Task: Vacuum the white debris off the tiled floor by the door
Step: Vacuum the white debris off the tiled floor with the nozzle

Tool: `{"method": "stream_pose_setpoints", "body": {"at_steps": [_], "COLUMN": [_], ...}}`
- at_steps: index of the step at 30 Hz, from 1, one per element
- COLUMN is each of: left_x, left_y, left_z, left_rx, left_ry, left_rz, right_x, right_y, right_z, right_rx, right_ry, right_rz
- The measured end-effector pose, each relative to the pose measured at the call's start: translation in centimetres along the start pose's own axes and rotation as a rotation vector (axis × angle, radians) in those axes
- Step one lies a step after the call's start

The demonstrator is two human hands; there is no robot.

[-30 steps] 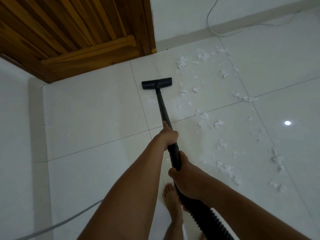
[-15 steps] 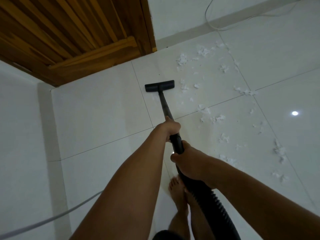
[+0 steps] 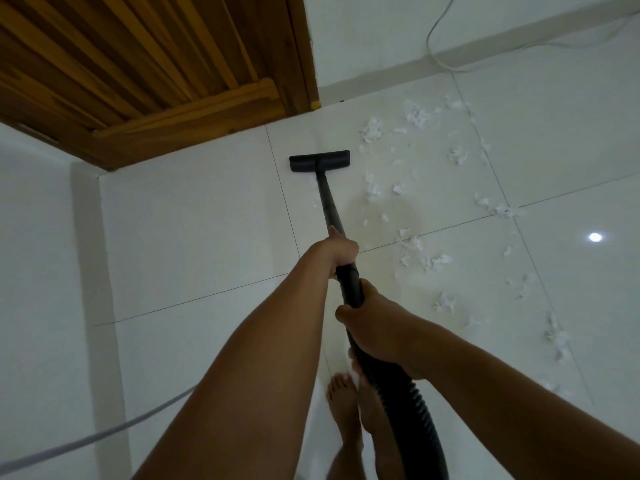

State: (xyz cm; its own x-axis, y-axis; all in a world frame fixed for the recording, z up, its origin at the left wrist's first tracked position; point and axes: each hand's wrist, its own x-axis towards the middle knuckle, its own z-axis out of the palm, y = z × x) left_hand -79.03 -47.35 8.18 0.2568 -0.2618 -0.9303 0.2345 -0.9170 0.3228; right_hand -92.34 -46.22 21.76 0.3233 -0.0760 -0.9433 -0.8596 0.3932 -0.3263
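**A:** What are the fingers doing?

**B:** The fingers (image 3: 348, 247) of the left hand (image 3: 337, 251) are curled right round the thin black rigid vacuum tube (image 3: 328, 202), with the thumb lying along it toward the floor. Just behind, the right hand (image 3: 375, 327) is wrapped round the thicker black handle end, where the ribbed black hose (image 3: 415, 414) begins. Both hands are fully closed on the vacuum.

**A:** And across the floor, from the left?

**B:** A grey cable (image 3: 104, 434) crosses the lower left corner. Above it is the slatted brown wooden door (image 3: 156, 64), its bottom edge meeting the glossy white tiled floor (image 3: 207, 230). The flat black rectangular floor head (image 3: 319, 161) rests on a tile near the door's right corner, just right of a grout line.

**A:** Where is the debris?

**B:** The white torn scraps of debris (image 3: 372, 130) lie to the right of the head. They run in a loose band down the right-hand tiles toward the person. The nearest scraps are just beside the head's right end.

**A:** Anything else?

**B:** Two bare feet (image 3: 343, 403) stand under the hose. A thin white cord (image 3: 433, 46) hangs down the white wall (image 3: 363, 36) at upper right. A bright round light reflection (image 3: 595, 237) shows on the far right tile.
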Motion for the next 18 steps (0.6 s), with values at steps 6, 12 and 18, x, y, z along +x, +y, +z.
{"method": "stream_pose_setpoints", "body": {"at_steps": [6, 12, 18], "left_x": [0.7, 3.2, 7.1], "left_y": [2.1, 3.3, 3.5], "left_z": [-0.6, -1.3, -2.0], "left_rx": [-0.008, -0.036, -0.013], "left_ry": [0.005, 0.027, 0.053], "left_rz": [-0.002, 0.016, 0.073], "right_x": [0.8, 3.0, 7.1], "right_y": [-1.7, -2.7, -2.8], "right_z": [-1.5, -2.6, -2.6], "right_rx": [-0.018, -0.063, -0.099], "right_ry": [-0.006, 0.003, 0.048], "right_rz": [-0.008, -0.059, -0.109]}}
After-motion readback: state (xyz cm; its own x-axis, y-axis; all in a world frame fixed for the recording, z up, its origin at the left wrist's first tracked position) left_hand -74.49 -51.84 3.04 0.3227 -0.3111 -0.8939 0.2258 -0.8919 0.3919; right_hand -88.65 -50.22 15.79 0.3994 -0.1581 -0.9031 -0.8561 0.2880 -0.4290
